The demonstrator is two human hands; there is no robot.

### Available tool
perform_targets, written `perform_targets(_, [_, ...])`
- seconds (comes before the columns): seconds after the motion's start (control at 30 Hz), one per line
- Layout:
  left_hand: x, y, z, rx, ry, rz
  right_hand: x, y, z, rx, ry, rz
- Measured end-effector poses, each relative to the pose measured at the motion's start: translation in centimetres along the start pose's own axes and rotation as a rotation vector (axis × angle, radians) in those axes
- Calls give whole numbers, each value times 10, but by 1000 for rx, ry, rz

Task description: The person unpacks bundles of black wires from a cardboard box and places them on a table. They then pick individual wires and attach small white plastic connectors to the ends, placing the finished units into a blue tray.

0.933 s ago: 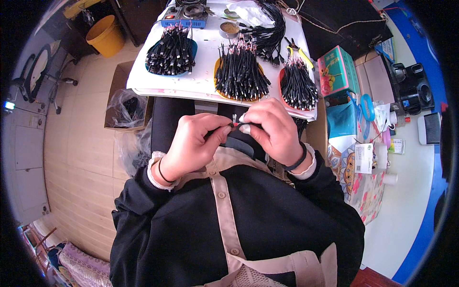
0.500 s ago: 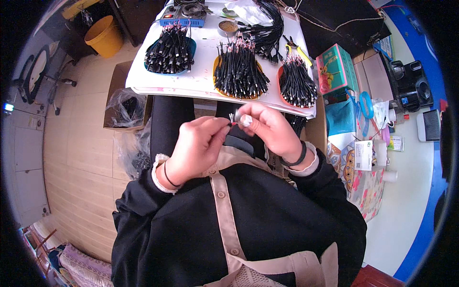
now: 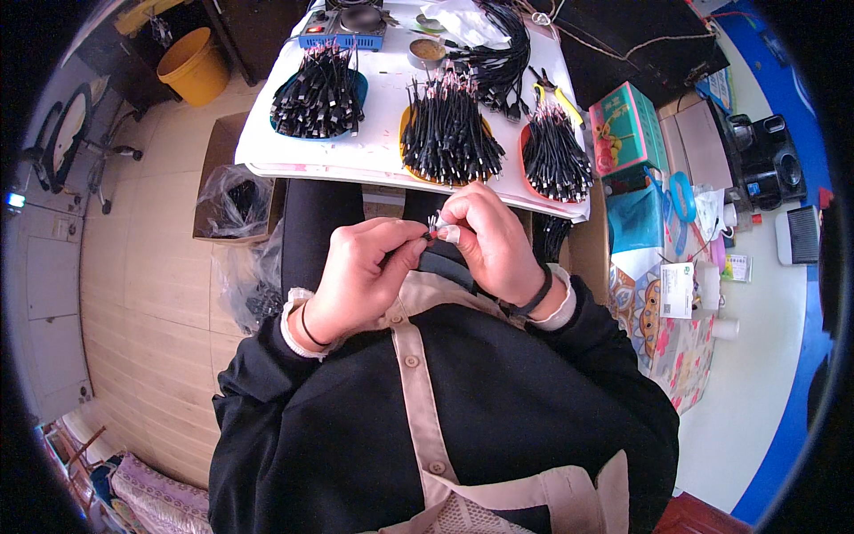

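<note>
Over my lap, my left hand (image 3: 369,271) pinches the end of a short cable between thumb and fingers. Thin wires (image 3: 432,222) stick up from the pinch, with black and red at their base. My right hand (image 3: 498,249) is closed on these wires from the other side, and white tape wraps its thumb. The two hands nearly meet at the fingertips. Most of the cable is hidden. Ahead on the white table stand bundles of short black cables in a blue tray (image 3: 363,93), a yellow tray (image 3: 407,160) and a red tray (image 3: 527,178).
On the table are a blue hot plate (image 3: 342,41), a round tin (image 3: 427,52), yellow-handled pliers (image 3: 567,105) and a heap of loose black cables (image 3: 498,67). A cardboard box (image 3: 218,178) with plastic stands on the floor at left. A green-and-pink box (image 3: 621,129) stands at right.
My right hand has come slightly left, its fingers closing in on the wires beside my left fingertips. The left hand has hardly moved.
</note>
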State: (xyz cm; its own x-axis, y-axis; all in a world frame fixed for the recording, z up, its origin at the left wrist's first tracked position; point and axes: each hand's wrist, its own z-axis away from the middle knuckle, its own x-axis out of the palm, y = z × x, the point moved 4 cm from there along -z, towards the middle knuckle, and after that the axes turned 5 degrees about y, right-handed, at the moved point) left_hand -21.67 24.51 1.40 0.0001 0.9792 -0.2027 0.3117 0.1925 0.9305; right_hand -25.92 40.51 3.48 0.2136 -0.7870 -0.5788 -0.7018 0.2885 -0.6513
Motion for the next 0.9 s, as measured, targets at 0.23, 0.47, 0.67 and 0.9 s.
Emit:
perform_targets(0.23, [-2, -4, 4, -314, -286, 617, -16, -11, -8, -108, -143, -149])
perform_targets(0.47, [3, -8, 6, -395, -231, 694, -15, -18, -4, -238, -126, -74])
perform_targets(0.67, [4, -13, 6, -325, -188, 767, -22, 14, -1, -53, -157, -133])
perform_targets(0.9, [0, -16, 4, -234, -190, 707, -24, 17, 6, 110, -69, -237])
